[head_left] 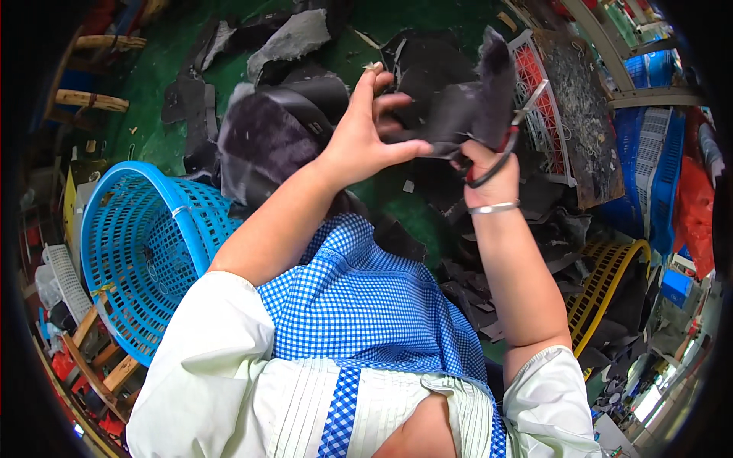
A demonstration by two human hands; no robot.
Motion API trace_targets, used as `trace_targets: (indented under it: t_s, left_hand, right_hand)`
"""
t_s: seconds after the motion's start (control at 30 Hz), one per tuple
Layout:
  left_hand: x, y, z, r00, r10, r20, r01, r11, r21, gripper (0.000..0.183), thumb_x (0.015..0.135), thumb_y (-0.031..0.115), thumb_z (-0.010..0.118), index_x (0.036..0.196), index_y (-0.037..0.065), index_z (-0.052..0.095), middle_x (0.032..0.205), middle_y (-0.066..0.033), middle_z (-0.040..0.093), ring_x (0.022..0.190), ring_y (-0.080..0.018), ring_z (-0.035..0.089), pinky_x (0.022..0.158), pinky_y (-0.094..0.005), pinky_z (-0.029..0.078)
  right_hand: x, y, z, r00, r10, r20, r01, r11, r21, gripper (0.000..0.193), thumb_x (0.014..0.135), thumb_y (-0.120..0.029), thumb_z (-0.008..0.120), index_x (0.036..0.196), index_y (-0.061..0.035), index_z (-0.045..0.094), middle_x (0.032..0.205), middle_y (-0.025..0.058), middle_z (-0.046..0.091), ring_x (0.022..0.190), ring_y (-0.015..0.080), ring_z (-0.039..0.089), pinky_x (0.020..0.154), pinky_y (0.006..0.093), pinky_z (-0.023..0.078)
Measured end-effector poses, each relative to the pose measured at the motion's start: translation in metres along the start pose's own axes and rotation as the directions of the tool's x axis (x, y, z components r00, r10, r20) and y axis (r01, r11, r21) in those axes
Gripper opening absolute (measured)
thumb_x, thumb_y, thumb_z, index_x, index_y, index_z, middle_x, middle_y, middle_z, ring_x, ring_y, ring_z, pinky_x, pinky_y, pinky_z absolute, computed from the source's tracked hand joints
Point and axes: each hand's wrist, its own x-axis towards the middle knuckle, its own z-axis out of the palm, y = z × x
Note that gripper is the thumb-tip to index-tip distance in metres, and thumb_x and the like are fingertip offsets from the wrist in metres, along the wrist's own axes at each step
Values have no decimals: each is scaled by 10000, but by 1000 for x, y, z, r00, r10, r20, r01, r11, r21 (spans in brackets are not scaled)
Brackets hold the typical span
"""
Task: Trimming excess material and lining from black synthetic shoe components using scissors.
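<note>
My right hand (489,175), with a bangle at the wrist, is closed round the dark handles of a pair of scissors (525,114), whose blades point up and right. A dark piece of fur-backed leather (489,95) stands up from its thumb and fingers, so it seems pinched there too. My left hand (366,137) is open, its fingers spread and partly blurred, and the thumb reaches toward that piece. A small pale bit, perhaps tape, sits at its index fingertip. Below and left of it lies a larger fur-and-leather piece (267,145), partly behind my forearm.
Dark leather scraps (290,46) lie over the green floor (145,84). A blue plastic basket (103,206) lies tilted at my left. On the right are a red and white crate (546,122), a worn board (584,114) and a yellow basket (599,294) beside heaped offcuts.
</note>
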Motion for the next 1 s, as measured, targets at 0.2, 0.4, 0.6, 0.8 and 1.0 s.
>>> trace_targets:
  t_s: [0.2,0.4,0.6,0.8,1.0]
  left_hand:
    - [-3,-34,-49,685,-718,126,343,469,814,827,576,603,736,1191,72,582,1152,-160,602,1100,-308,555,987,-449,354]
    - [4,38,-67,945,-114,306,-198,546,814,482,647,394,761,941,64,570,848,-113,623,825,-310,610,685,-395,480]
    - [-11,39,-84,843,-288,454,-229,572,787,322,697,315,735,840,83,564,684,-133,586,700,-353,586,607,-432,461]
    - [-18,48,-46,802,-245,544,-307,613,728,279,719,299,702,804,69,568,699,-110,607,723,-331,608,628,-432,479]
    - [-39,-63,33,812,-346,471,-217,569,793,269,790,328,642,853,74,580,766,-112,644,760,-313,631,658,-433,491]
  right_hand:
    - [11,-62,-22,959,-234,-157,236,972,-8,336,675,106,596,978,-40,581,873,67,610,734,218,604,563,337,506]
    - [36,-63,-82,940,32,-340,56,968,246,270,686,132,555,876,-55,596,876,63,603,707,194,564,561,303,458]
    - [43,-65,-110,905,9,-426,60,987,148,221,642,151,555,797,-6,570,765,95,570,627,232,551,515,345,462]
    - [80,-43,-154,917,-128,-378,163,985,62,241,680,94,630,866,-59,627,845,59,640,740,205,620,673,317,516]
    - [47,-14,-181,770,41,-637,-281,918,-281,250,799,-235,723,847,-29,590,634,26,561,497,135,518,491,242,412]
